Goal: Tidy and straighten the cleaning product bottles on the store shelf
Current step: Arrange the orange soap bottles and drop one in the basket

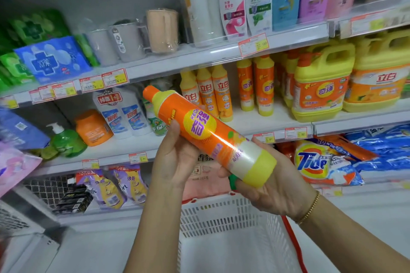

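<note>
Hands of a person hold one slim dish-detergent bottle in the air in front of a store shelf, above a white plastic basket. The bottle lies on a slant, with its orange cap up and to the left and its yellow base down and to the right. The left hand wraps the middle, thumb on the near side and fingers behind. The right hand cups the base, thumb over the top and fingers beneath. Both hands are closed firmly round the bottle.

The bottle is a tall cylinder of yellow plastic that narrows at the shoulder. It is sleeved in glossy orange film bearing a yellow disc and purple characters, and a bright streak of light runs across the film. It looks rigid and smooth, likely slick where the film shines, and probably fairly heavy if full, though the fill level cannot be seen. It seems sturdy rather than fragile. The straight body is the best place to hold it. The narrow base suggests it may tip easily once stood up.

On the middle shelf behind stand upright bottles of the same kind, with large yellow handled jugs to their right. Soft detergent bags lie on the shelf below.
</note>
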Tool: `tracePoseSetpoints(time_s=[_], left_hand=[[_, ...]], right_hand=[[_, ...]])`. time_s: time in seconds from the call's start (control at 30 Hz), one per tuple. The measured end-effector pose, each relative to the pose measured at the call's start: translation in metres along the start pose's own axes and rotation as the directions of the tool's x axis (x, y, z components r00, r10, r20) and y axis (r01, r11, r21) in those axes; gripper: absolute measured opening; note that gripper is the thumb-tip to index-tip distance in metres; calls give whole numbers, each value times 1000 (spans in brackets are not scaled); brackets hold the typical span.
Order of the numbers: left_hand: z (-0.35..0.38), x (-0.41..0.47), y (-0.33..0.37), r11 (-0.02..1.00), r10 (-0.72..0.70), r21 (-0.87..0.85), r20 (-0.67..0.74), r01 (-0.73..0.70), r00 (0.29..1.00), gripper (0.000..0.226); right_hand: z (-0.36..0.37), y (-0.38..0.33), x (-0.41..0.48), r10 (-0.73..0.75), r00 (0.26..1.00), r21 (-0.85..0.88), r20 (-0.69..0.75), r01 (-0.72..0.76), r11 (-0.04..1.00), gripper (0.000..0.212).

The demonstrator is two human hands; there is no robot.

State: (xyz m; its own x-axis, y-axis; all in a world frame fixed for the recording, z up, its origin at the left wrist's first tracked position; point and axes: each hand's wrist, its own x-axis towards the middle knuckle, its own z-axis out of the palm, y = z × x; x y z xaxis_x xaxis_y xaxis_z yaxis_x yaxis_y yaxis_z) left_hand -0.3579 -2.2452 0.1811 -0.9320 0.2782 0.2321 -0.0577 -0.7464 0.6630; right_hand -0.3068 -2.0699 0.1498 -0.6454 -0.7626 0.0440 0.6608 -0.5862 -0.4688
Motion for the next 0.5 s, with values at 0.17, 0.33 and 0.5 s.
tracePoseSetpoints(time_s=[0.17, 0.33, 0.5], left_hand=[[-3, 17, 6, 986, -110, 75, -370, 147, 923, 77], [-17, 18, 4, 940, -281, 51, -451, 338, 847, 73], [-26, 19, 3, 933, -321, 1, -445, 359, 836, 79]], right_hand=[[1, -7, -1, -38, 986, -393, -163, -29, 919, 75], [6, -7, 2, -16, 972, -474, -235, -101, 875, 78], [3, -12, 3, -29, 967, -521, -254, -111, 847, 82]])
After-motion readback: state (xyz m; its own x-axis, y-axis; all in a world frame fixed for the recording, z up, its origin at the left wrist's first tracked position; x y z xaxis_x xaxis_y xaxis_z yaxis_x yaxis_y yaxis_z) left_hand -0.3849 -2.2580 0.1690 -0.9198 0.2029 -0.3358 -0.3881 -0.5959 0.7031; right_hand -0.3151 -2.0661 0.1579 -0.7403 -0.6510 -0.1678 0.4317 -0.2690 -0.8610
